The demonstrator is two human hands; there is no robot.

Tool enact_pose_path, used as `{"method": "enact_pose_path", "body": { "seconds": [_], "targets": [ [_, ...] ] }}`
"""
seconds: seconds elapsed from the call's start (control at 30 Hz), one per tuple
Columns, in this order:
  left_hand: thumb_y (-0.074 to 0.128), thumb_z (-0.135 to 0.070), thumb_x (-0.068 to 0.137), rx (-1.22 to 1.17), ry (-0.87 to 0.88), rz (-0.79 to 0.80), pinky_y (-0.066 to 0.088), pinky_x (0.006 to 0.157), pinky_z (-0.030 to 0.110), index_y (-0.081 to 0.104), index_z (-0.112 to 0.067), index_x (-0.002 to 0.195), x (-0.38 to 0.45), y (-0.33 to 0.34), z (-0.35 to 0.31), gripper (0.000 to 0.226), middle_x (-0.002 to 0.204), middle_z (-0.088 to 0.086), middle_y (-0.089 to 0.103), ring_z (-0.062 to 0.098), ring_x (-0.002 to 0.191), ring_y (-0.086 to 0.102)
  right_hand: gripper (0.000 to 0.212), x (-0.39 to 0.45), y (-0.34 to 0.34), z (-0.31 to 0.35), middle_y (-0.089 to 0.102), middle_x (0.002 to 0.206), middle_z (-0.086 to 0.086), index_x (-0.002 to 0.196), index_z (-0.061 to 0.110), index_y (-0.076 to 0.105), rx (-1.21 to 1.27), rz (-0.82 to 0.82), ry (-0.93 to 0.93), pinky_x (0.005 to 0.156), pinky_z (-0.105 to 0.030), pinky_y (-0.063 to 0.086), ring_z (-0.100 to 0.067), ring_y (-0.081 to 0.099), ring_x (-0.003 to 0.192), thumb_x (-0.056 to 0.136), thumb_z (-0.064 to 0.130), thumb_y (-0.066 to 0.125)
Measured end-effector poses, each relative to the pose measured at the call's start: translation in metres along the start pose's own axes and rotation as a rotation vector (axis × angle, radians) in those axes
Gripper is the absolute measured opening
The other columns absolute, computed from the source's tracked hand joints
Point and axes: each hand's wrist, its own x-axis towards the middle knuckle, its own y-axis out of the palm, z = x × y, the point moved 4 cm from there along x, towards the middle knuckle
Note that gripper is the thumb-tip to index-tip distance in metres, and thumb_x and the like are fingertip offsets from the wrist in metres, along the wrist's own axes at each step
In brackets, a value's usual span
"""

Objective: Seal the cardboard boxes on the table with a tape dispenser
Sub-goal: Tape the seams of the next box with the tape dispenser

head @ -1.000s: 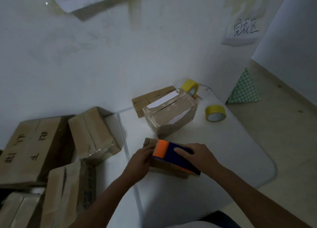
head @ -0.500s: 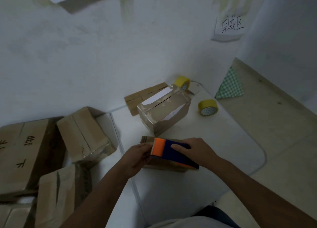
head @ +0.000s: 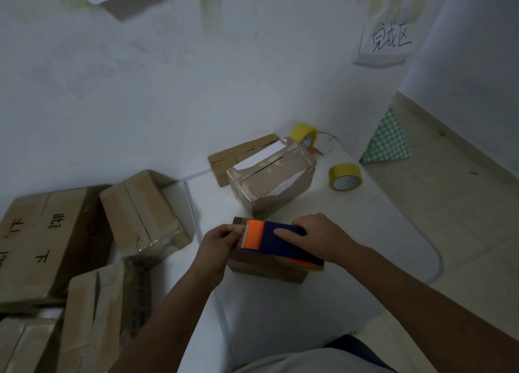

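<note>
A low flat cardboard box (head: 264,269) lies on the white table (head: 365,232) in front of me. On top of it rests the orange and dark blue tape dispenser (head: 278,240). My right hand (head: 320,235) grips the dispenser's blue body from the right. At the orange blade end my left hand (head: 219,243) pinches with curled fingers, seemingly at the tape's end. Behind stands a taller cardboard box (head: 272,181) with a white label, and behind that a flat one (head: 238,156).
Two yellow tape rolls sit at the far right of the table: one (head: 345,176) lying flat, one (head: 303,134) against the wall. Several cardboard boxes (head: 140,212) are piled to the left of the table. A green checked bag (head: 387,139) stands on the floor.
My view has shifted slightly. My left hand's fingers have closed in at the dispenser's orange end. The right hand keeps its grip on the dispenser.
</note>
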Motion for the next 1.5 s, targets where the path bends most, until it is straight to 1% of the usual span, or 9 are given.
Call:
{"method": "enact_pose_path", "body": {
  "seconds": [0.17,0.27,0.57,0.8,0.97,1.17,1.27,1.4,1.5],
  "targets": [
    [0.057,0.001,0.095,-0.174,-0.023,-0.224,0.050,0.068,0.019,0.066,-0.003,0.086,0.020,-0.062,-0.007,0.013,0.080,0.008,0.061,0.011,0.071,0.056,0.052,0.000,-0.017,-0.018,0.050,0.056,0.005,0.060,0.024,0.051,-0.057,0.024,0.011,0.054,-0.023,0.034,-0.006,0.048,0.051,0.086,0.069,0.047],
    [0.060,0.000,0.094,-0.182,-0.099,-0.200,0.052,0.060,0.014,0.067,0.000,0.090,0.031,-0.081,0.004,0.008,0.077,0.006,0.062,0.008,0.066,0.058,0.052,0.004,-0.017,-0.022,0.050,0.057,0.005,0.060,0.024,0.051,-0.083,0.011,0.014,0.054,-0.023,0.035,-0.007,0.049,0.053,0.085,0.070,0.048],
    [0.067,-0.011,0.091,-0.018,-0.079,-0.178,0.050,0.074,0.026,0.068,-0.004,0.092,0.053,-0.080,0.022,0.007,0.077,0.005,0.061,0.014,0.072,0.056,0.060,0.010,0.002,-0.027,0.053,0.063,0.004,0.068,0.020,0.056,-0.210,-0.092,0.098,0.051,-0.023,0.034,-0.007,0.051,0.058,0.082,0.077,0.042],
    [0.064,-0.008,0.094,0.014,-0.153,-0.168,0.050,0.074,0.024,0.066,0.001,0.096,0.064,-0.064,0.048,0.009,0.081,0.010,0.060,0.017,0.074,0.056,0.059,0.009,0.006,-0.022,0.051,0.061,0.004,0.070,0.018,0.058,-0.236,-0.119,0.142,0.055,-0.026,0.040,-0.008,0.050,0.056,0.082,0.075,0.044],
    [0.055,-0.012,0.099,0.051,-0.200,-0.082,0.051,0.090,0.042,0.063,0.001,0.114,0.059,-0.031,0.070,0.022,0.107,0.022,0.068,0.036,0.102,0.064,0.059,0.009,0.008,-0.022,0.053,0.061,0.006,0.072,0.019,0.060,-0.231,-0.138,0.164,0.058,-0.026,0.044,-0.008,0.052,0.057,0.082,0.075,0.044],
    [0.055,-0.021,0.100,0.089,-0.265,-0.041,0.052,0.094,0.041,0.054,-0.005,0.125,0.060,-0.030,0.072,0.030,0.120,0.020,0.061,0.033,0.110,0.060,0.056,0.010,0.009,-0.022,0.049,0.058,0.007,0.068,0.022,0.055,-0.216,-0.170,0.149,0.052,-0.021,0.034,-0.004,0.048,0.055,0.082,0.075,0.044],
    [0.061,-0.014,0.096,0.175,-0.318,-0.098,0.054,0.092,0.040,0.047,-0.005,0.133,0.061,-0.035,0.077,0.040,0.134,0.016,0.046,0.035,0.115,0.056,0.057,0.009,0.010,-0.021,0.050,0.059,0.006,0.069,0.021,0.057,-0.227,-0.163,0.156,0.053,-0.022,0.036,-0.006,0.050,0.056,0.082,0.075,0.045],
    [0.047,-0.016,0.103,0.248,-0.155,-0.171,0.052,0.089,0.037,0.059,-0.002,0.123,0.056,-0.037,0.062,0.027,0.119,0.014,0.063,0.026,0.103,0.063,0.055,0.008,0.011,-0.021,0.049,0.059,0.007,0.068,0.023,0.053,-0.228,-0.156,0.165,0.052,-0.022,0.033,-0.006,0.049,0.057,0.082,0.076,0.044],
    [0.041,-0.025,0.105,0.270,0.037,-0.172,0.053,0.090,0.032,0.068,-0.017,0.112,0.036,-0.033,0.040,0.029,0.106,0.000,0.071,0.017,0.103,0.066,0.056,0.010,0.010,-0.022,0.050,0.061,0.007,0.071,0.022,0.057,-0.233,-0.143,0.167,0.052,-0.021,0.033,-0.006,0.050,0.058,0.082,0.076,0.043]
  ]
}}
